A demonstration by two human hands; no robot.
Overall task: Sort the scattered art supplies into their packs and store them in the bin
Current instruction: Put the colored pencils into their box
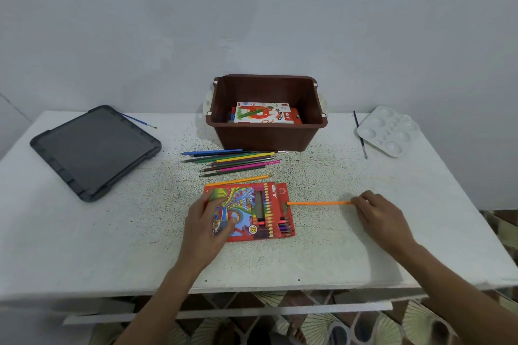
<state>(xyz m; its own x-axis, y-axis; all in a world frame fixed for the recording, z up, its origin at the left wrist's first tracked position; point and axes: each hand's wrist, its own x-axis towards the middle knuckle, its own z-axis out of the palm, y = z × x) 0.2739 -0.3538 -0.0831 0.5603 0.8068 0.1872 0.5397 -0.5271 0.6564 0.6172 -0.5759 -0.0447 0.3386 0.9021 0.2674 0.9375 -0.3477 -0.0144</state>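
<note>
A red colour-pencil pack point(253, 211) lies flat in front of me on the white table point(112, 246). My left hand point(208, 225) rests on its left part, thumb and fingers holding it down. My right hand point(377, 211) pinches the end of an orange pencil point(319, 203), whose tip is at the pack's open right end. Several loose coloured pencils point(232, 161) lie in a row between the pack and the brown bin point(266, 115); another orange pencil point(238, 180) lies along the pack's far edge. An oil pastel box point(266, 113) is inside the bin.
A dark grey bin lid point(95, 151) lies at the left, with a blue paintbrush point(138, 120) behind it. A white paint palette point(388, 130) and a dark paintbrush point(360, 134) sit at the right back. The wall stands close behind the bin.
</note>
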